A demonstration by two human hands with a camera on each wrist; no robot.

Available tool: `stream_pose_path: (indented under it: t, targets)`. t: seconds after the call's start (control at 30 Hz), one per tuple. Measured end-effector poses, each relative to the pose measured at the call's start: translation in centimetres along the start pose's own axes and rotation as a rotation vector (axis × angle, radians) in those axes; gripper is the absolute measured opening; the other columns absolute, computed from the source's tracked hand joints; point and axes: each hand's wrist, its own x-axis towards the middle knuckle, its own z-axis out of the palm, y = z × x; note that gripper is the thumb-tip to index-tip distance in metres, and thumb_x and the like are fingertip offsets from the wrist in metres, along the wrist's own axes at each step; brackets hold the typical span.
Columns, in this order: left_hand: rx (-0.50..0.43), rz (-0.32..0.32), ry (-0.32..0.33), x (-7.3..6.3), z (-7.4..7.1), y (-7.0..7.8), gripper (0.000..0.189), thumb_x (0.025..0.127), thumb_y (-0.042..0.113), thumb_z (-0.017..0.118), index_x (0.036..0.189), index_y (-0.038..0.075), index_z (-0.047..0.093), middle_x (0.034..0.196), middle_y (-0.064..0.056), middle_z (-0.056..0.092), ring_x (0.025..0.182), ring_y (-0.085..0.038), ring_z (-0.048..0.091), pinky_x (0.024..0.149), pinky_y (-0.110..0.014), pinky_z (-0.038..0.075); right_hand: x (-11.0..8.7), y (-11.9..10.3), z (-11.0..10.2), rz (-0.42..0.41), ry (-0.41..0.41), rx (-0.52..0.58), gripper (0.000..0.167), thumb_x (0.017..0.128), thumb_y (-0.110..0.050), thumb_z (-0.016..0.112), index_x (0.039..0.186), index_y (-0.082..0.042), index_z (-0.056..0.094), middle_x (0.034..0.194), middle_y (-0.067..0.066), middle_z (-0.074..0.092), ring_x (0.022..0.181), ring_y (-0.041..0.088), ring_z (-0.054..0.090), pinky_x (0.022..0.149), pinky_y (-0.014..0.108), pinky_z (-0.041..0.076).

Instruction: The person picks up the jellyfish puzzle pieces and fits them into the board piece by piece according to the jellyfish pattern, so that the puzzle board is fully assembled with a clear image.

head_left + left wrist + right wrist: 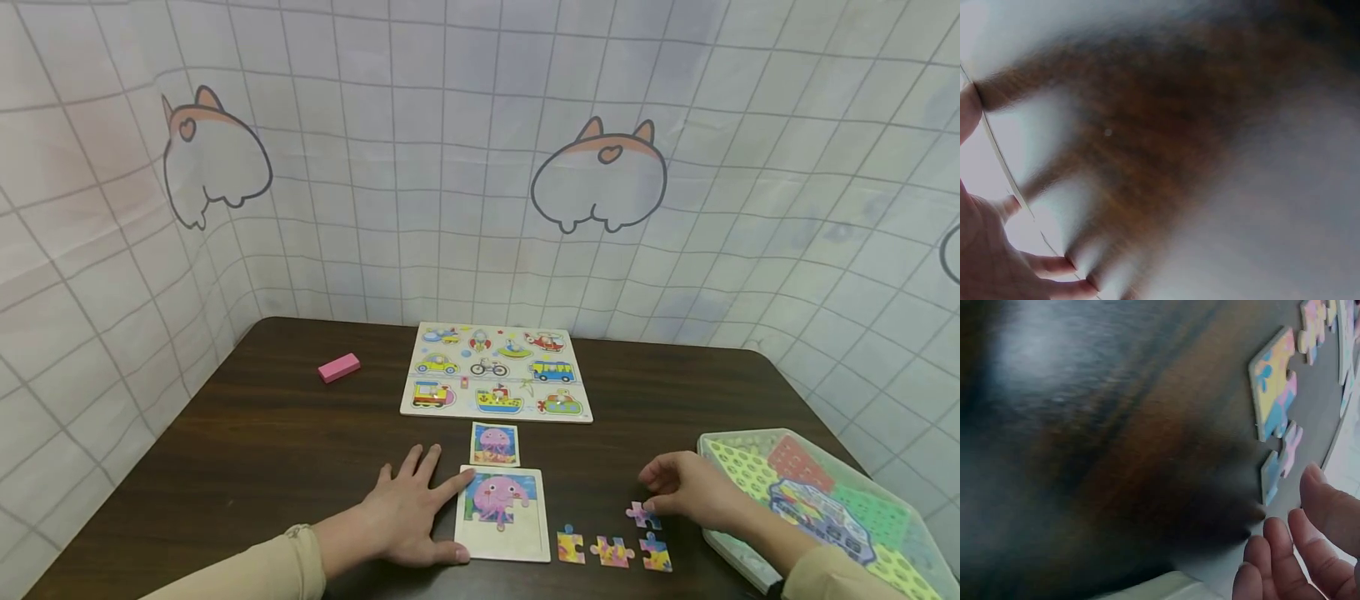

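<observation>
My left hand [408, 517] is spread on the table, with index fingertip and thumb at the left edge of a square puzzle tray [517, 543]. Inside the tray is a partly assembled pink jellyfish picture [495, 496]; its lower and right areas show bare board. My right hand [693, 492] hovers beside a pink-and-blue puzzle piece [641, 514], thumb close to it. In the right wrist view that piece [1270, 478] lies flat, with thumb and loosely bent fingers apart. Nearby lie a yellow piece [570, 547], a pink-yellow piece [613, 552] and a yellow-blue corner piece [656, 552].
A small jellyfish picture card [495, 444] touches the tray's far side. Behind it lies a vehicle puzzle board [465, 400]. A pink block [339, 367] sits at back left. At right, a clear-lidded box [825, 500] stands beside my right forearm.
</observation>
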Motion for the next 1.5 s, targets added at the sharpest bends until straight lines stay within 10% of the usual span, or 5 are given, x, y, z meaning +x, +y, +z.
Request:
stream_pose_path:
  t: [0.7, 1.13, 1.5]
  targets:
    - [0.009, -0.01, 0.003, -0.1, -0.1, 0.1, 0.094, 0.079, 0.08, 0.063, 0.159, 0.04, 0.032, 0.167, -0.019, 0.028, 0.152, -0.047, 0.027, 0.108, -0.074, 0.034, -0.2, 0.2, 1.0, -0.001, 0.035, -0.198, 0.029, 0.077, -0.015, 0.089, 0.089, -0.014, 0.063, 0.087, -0.005, 0.066, 0.081, 0.01, 0.059, 0.07, 0.033, 0.049]
    - [0.013, -0.007, 0.007, 0.0, 0.0, 0.1, 0.094, 0.079, 0.08, 0.064, 0.159, 0.04, 0.033, 0.166, -0.019, 0.028, 0.152, -0.046, 0.027, 0.108, -0.074, 0.034, 0.2, -0.6, 1.4, 0.048, 0.065, 0.174, 0.011, 0.09, -0.001, 0.072, 0.099, 0.001, 0.066, 0.078, 0.003, 0.063, 0.069, 0.012, 0.054, 0.059, 0.026, 0.047]
    - [0.016, -0.016, -0.001, 0.0, 0.0, 0.1, 0.094, 0.079, 0.08, 0.064, 0.159, 0.041, 0.033, 0.166, -0.018, 0.029, 0.152, -0.045, 0.027, 0.108, -0.074, 0.034, 1.6, -3.7, 2.5, 0.095, -0.013, 0.486, 0.032, 0.097, -0.012, 0.07, 0.116, 0.013, 0.066, 0.091, 0.003, 0.076, 0.081, 0.012, 0.069, 0.076, 0.036, 0.06]
